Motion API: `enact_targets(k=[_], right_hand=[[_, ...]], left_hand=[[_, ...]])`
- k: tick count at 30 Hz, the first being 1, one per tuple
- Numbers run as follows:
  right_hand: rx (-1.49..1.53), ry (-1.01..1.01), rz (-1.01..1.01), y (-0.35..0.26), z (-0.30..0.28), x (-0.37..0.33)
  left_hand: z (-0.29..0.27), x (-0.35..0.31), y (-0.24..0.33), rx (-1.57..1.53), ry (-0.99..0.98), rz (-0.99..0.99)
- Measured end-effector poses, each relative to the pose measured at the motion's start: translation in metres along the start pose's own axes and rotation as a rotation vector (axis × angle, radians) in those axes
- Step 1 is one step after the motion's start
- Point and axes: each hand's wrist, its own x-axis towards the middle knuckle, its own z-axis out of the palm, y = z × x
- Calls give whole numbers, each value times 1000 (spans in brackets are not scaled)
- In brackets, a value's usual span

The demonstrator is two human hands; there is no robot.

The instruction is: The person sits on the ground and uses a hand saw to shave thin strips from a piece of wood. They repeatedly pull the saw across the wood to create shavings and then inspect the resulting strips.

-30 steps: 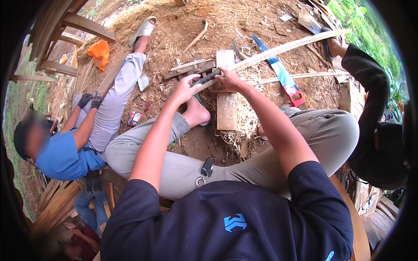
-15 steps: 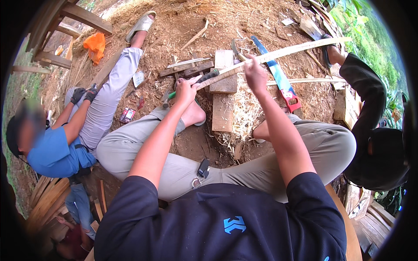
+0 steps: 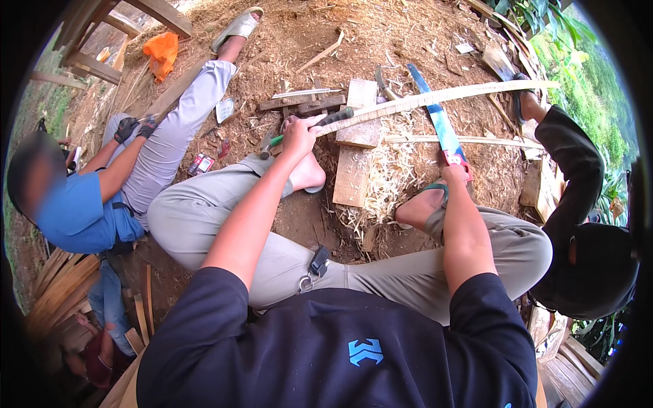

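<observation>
The long, pale, split bamboo strip [image 3: 435, 98] runs from my left hand [image 3: 300, 133] up and away to the right, its near end lying across the small wooden chopping block [image 3: 360, 112] on the shaving-strewn dirt. My left fingers are curled shut around that near end together with a dark-handled knife [image 3: 338, 116] whose handle pokes out just right of my knuckles; the thumb sits on top, pressing down. My left arm is stretched nearly straight out over my left knee, bare from the sleeve, the wrist bent slightly downward. My right hand [image 3: 454, 174] is well apart from the strip, lower and to the right, beside my right foot, resting at the red-handled end of a blue-bladed saw [image 3: 435, 115] that lies on the ground and passes under the strip. I cannot tell whether those fingers are closed on the handle or only touching it, since the back of the hand hides them. My right forearm comes down steeply over my bent right knee.
</observation>
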Motion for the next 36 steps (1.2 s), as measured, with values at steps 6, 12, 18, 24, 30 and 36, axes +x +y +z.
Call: enact_targets(k=[6,12,18,24,30,36], right_hand=[[41,129,10,1,-8,-18],[43,216,55,0,-11,-28],[30,116,61,-5,-17,-33],[-113,200,57,-8,-10,-32],[-196,307,-23,6,-29,-30],[-362,549,-305,-15,-124,-77]], left_hand=[[7,3,-12,-23,23,14],[12,8,-13,-46,15,20],[11,8,-13,-45,4,4],[12,8,-19,4,21,7],[5,5,7,-40,-7,37],[6,3,-4,29,48,7]])
